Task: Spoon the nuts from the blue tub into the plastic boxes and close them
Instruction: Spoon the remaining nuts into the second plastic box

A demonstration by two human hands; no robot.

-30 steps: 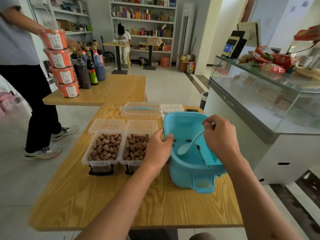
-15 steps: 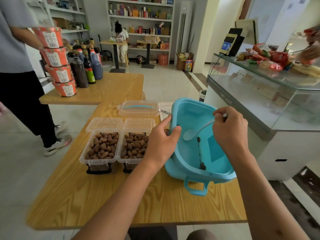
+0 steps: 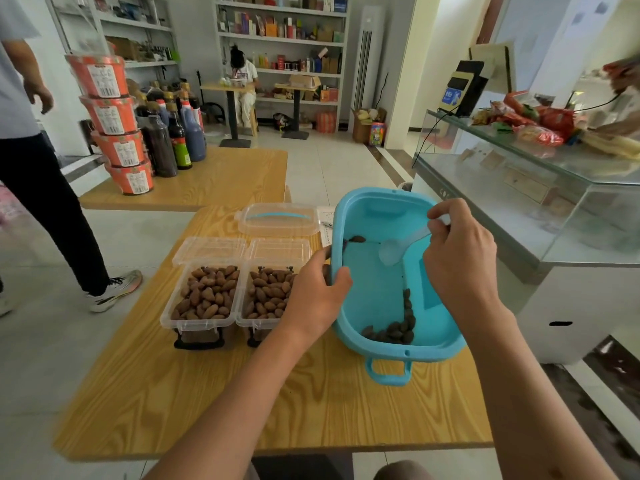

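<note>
Blue tub [image 3: 377, 299] rim: your left hand [image 3: 313, 296] grips it, tilted; your right hand [image 3: 457, 261] pinches spoon [image 3: 398, 249] above remaining nuts [image 3: 391, 332].

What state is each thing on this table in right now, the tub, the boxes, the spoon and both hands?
blue tub: tilted up, few nuts left at its near end
left box: lid open, full of nuts
right box: lid open, full of nuts
spoon: empty, inside the tub
left hand: grips the tub's rim
right hand: pinches the spoon handle
spare lid: lying flat behind the boxes
</note>
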